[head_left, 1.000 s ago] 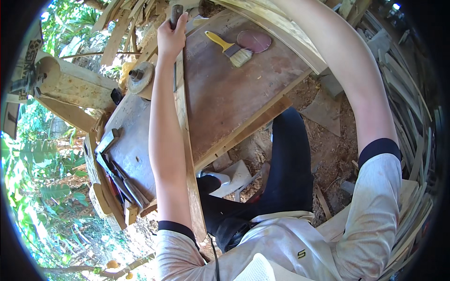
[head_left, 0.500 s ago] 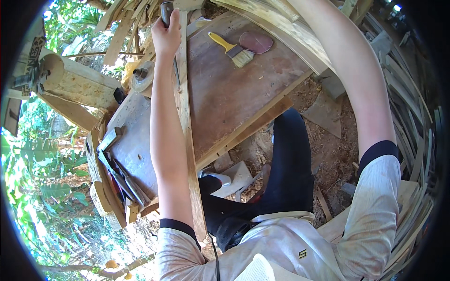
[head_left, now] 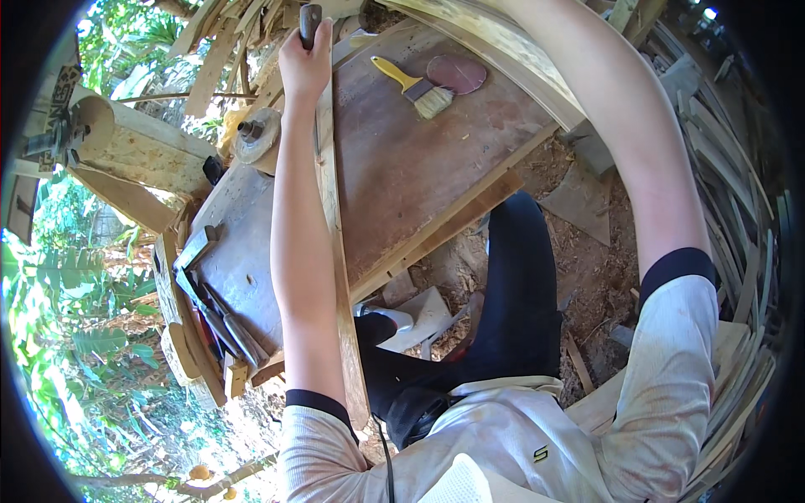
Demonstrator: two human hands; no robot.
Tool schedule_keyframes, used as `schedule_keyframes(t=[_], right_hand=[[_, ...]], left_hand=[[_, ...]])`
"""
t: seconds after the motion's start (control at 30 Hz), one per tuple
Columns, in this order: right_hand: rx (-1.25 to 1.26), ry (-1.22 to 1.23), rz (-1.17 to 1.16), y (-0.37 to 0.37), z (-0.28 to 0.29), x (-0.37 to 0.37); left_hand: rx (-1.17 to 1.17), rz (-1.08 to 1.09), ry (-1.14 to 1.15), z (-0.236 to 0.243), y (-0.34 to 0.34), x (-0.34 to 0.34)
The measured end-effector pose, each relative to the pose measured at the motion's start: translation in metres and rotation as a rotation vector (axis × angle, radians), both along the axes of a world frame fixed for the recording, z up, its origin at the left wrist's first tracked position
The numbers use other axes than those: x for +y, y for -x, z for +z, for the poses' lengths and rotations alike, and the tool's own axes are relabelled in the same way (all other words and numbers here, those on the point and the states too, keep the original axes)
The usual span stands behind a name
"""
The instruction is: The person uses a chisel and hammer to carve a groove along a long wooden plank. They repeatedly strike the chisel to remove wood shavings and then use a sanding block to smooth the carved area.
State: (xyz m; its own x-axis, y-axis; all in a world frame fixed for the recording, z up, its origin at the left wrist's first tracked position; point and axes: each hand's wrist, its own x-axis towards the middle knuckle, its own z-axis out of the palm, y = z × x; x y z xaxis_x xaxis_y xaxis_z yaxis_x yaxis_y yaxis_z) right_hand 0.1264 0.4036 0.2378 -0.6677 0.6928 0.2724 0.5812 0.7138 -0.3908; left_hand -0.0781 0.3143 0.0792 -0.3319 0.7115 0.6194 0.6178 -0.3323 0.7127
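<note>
Leftmost, a hammer-like tool (head_left: 197, 247) and some long-handled tools (head_left: 233, 331) lie by the edge of the bench (head_left: 411, 184), presumably parked there to leave the middle free. Next, a round wheel-like piece (head_left: 258, 142) sits near my forearm. My left hand (head_left: 305, 69) is closed round a dark handle (head_left: 310, 27), a grip I judge suited to control. Just right of that forearm, the wooden strip (head_left: 332, 193) runs over the bench and past its near edge toward my lap, possibly for bracing. A brush (head_left: 417, 88) rests just beside a pinkish disc (head_left: 458, 74). My right hand is out of view; its grip I cannot tell
</note>
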Motion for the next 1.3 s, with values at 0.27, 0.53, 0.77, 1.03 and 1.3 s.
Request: schedule_keyframes(t=[0.27,0.53,0.77,1.03,1.3], right_hand=[[0.193,-0.024,0.254,-0.006,-0.02,0.02],[0.075,0.167,0.07,-0.012,-0.016,-0.005],[0.174,0.083,0.012,-0.019,-0.018,0.015],[0.263,0.256,0.026,-0.019,-0.029,-0.003],[0.326,0.337,0.059,-0.027,-0.03,-0.014]], left_hand=[[0.027,0.043,0.095,0.005,-0.024,0.001],[0.023,0.041,0.108,0.008,-0.016,-0.003],[0.028,0.021,0.099,0.008,-0.022,-0.001],[0.132,0.085,0.088,0.0,-0.016,-0.006],[0.112,0.1,0.167,0.007,-0.009,-0.002]])
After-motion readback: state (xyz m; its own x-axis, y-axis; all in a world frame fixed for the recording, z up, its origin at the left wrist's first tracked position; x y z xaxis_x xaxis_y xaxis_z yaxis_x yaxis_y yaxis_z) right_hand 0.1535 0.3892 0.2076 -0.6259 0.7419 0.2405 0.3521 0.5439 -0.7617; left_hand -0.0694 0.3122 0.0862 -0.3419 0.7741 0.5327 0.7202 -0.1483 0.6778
